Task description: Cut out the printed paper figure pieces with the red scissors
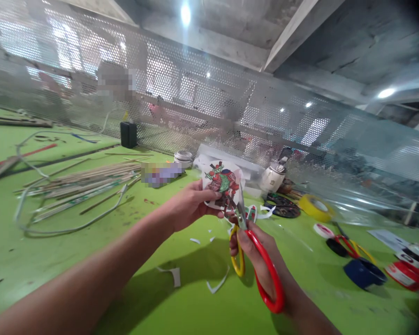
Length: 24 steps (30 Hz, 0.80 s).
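Observation:
My left hand (192, 204) pinches a piece of white paper (224, 179) printed with a colourful red and green figure, its thumb across the lower left part. In my right hand (261, 253) is a pair of scissors (271, 272) with one red and one yellow handle loop. The scissor blades point up along the right edge of the paper, touching or very near it. Thin white paper scraps (176, 276) lie on the green table (143, 298) below both hands, and another printed cutout (251, 213) is just behind the scissors.
Bamboo sticks (87, 179) and a white cable (73, 231) lie at the left. A black box (128, 135) stands by the perforated screen (181, 102). At the right are yellow tape (316, 207), blue tape (365, 273), red tape (408, 274) and a second pair of scissors (362, 252). People are behind the screen.

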Available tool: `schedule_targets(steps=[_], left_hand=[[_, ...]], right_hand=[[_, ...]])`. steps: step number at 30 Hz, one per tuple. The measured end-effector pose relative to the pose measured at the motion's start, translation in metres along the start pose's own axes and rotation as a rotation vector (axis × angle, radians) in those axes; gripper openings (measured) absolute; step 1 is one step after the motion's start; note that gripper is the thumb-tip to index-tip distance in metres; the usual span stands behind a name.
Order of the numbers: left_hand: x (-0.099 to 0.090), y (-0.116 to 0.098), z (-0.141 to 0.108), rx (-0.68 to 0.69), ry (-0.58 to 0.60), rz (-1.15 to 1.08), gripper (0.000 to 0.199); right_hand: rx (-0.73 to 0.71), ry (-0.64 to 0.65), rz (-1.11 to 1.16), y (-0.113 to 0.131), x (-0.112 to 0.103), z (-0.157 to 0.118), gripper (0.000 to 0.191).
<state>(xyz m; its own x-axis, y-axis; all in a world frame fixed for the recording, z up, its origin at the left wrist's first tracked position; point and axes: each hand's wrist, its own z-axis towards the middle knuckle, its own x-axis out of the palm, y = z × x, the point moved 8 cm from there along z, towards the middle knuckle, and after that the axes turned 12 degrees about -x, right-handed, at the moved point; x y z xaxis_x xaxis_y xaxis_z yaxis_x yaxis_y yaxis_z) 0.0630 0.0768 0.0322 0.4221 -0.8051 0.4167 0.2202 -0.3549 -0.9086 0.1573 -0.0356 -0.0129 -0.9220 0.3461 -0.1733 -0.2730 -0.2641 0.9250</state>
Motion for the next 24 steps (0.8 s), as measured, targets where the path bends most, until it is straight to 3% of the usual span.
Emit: schedule_targets(steps=[3,9,24], left_hand=[[-0.0003,0.0019,0.0010,-0.019,0.015,0.010,0.008],[-0.0094,0.0038,0.0021,-0.026,-0.063,-0.007,0.011],[-0.0041,0.0058,-0.0017,-0.021,-0.137,-0.010,0.017]], right_hand=[[-0.008,0.012,0.008,0.0003,0.0008,-0.0003,0.065],[-0.009,-0.015,-0.032,0.0001,0.0021,-0.0023,0.065],[-0.019,0.004,-0.102,0.0023,0.0058,-0.0023,0.075]])
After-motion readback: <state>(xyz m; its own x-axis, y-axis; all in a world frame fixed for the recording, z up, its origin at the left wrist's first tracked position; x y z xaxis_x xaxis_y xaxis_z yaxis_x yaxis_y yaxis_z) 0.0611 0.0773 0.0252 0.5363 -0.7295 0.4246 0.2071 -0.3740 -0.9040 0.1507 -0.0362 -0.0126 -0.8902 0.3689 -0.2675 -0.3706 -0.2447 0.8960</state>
